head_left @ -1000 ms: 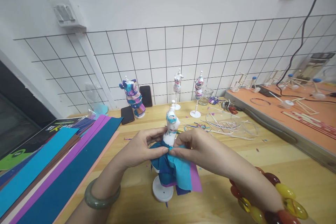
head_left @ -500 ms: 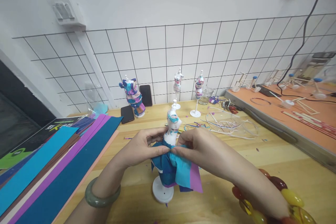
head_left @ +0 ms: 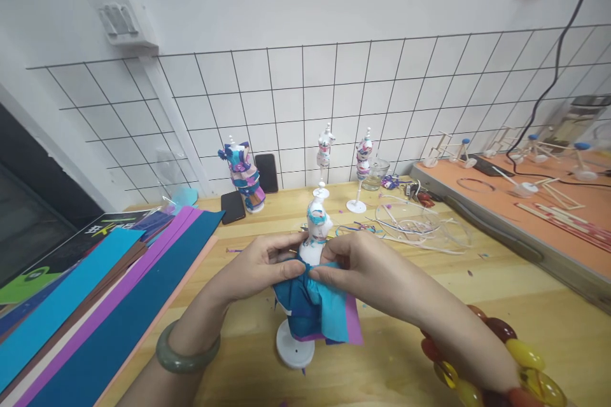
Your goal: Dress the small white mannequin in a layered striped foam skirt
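A small white dress form [head_left: 311,253] stands near the front of the wooden table on a round white base [head_left: 295,344]. Dark teal crepe paper [head_left: 300,305] wraps its lower part as a skirt, with light blue paper [head_left: 334,315] and purple paper [head_left: 354,324] hanging on the right side. My left hand [head_left: 267,261] is closed on the teal paper at the waist, thumb in front, fingers behind the form. With thumb and fingers, my right hand [head_left: 351,267] pinches the gathered top of the light blue paper against the waist.
Coloured paper strips [head_left: 128,292] lie at the left. Behind are a dressed form [head_left: 245,175], two more forms [head_left: 326,149] [head_left: 363,159], two phones [head_left: 266,173] [head_left: 233,208] and a glass cup [head_left: 375,175]. Loose strips [head_left: 410,222] lie right of centre; an orange board [head_left: 539,203] holds stick models.
The form tilts slightly, its upper part shifting a little down and right. Both hands keep their hold at the waist; the hanging light blue and purple paper has swung slightly left.
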The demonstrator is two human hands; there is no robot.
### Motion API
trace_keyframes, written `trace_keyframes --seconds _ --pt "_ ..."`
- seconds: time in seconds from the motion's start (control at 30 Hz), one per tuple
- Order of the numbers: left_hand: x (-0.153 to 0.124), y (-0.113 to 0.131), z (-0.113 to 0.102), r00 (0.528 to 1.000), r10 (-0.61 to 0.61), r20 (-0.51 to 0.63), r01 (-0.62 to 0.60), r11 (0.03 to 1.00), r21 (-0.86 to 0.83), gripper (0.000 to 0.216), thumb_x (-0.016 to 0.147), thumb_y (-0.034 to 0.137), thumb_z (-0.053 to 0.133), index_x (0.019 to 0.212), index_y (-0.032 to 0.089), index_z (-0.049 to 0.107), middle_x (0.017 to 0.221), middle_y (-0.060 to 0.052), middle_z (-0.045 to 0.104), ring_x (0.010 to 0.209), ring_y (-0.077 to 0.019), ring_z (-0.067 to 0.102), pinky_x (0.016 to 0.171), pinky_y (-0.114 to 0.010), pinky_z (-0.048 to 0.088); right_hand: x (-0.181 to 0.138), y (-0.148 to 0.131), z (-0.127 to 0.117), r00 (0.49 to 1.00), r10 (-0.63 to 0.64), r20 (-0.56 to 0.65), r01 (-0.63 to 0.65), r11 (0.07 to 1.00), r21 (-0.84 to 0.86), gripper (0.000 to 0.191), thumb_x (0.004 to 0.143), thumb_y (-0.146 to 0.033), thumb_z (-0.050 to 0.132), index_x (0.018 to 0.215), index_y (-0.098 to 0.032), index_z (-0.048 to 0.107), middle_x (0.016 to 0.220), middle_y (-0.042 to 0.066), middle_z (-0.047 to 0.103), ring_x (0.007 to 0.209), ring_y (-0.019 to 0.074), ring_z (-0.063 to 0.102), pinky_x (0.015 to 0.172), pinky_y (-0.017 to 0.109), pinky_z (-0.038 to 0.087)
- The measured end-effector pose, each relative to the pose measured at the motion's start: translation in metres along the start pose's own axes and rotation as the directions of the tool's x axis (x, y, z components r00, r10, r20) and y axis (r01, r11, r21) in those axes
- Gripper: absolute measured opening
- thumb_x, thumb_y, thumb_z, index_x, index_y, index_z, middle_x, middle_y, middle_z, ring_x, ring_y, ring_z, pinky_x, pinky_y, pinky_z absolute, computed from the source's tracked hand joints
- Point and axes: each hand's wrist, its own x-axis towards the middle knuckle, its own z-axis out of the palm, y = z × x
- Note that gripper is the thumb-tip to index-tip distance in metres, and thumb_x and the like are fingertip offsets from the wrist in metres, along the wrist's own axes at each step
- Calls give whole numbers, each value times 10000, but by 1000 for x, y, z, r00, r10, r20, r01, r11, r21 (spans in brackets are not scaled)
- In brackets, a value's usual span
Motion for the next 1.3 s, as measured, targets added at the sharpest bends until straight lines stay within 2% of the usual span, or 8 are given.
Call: trace_keyframes --seconds 0.23,0.4,0.57,0.73,0.9,1.13,1.3 --pt "1 2 6 999 26 -42 -24 999 48 500 719 203 692 1199 226 552 1288 -69 531 1180 -256 485 984 -363 404 1 -3 2 999 -9 -43 6 997 -74 328 782 -345 536 522 -173 432 482 -38 418 458 78 361 412 224 197" --pt "1 2 7 997 -11 -71 11 1000 -6 539 719 214 691 1231 206 520 1287 -101 528 1174 -274 488 966 -383 419 0 0 2 997 -56 -45 49 991 -128 324 806 -358 518 545 -172 471 488 -41 446 447 71 349 411 223 182" --pt "1 3 7 996 -10 -93 12 1000 25 525 740 237 669 1241 226 511 1292 -98 523 1169 -272 493 981 -393 400 -2 0 0 996 -86 -20 84 993 -82 234 799 -270 521 587 -171 504 526 -44 490 470 66 395 424 206 217" --pt "2 4 9 996 34 -82 -29 998 62 483 763 246 644 1230 240 524 1288 -73 530 1158 -272 503 982 -387 400 0 1 1 997 -63 -38 60 996 -70 248 806 -284 517 588 -165 512 536 -30 509 482 75 401 426 214 214" --pt "3 5 9 998 15 -62 -11 998 60 455 771 256 635 1216 247 539 1291 -55 529 1169 -269 491 966 -366 414 2 4 2 998 -57 -32 55 998 -41 214 809 -280 510 629 -170 543 566 -20 535 500 81 422 425 212 215" --pt "4 3 7 991 30 -130 -16 994 108 461 722 253 681 1171 227 580 1292 -69 527 1204 -270 451 1004 -381 373 3 7 3 997 -64 -38 63 998 -22 226 795 -296 535 610 -170 513 538 -35 493 482 72 402 423 207 215" --pt "5 2 7 988 -15 -151 34 991 129 438 734 272 663 1161 214 584 1231 -71 577 1112 -259 536 928 -357 451 5 9 2 997 -79 -12 79 996 39 197 787 -289 553 632 -170 524 552 -41 491 499 71 419 428 197 230"
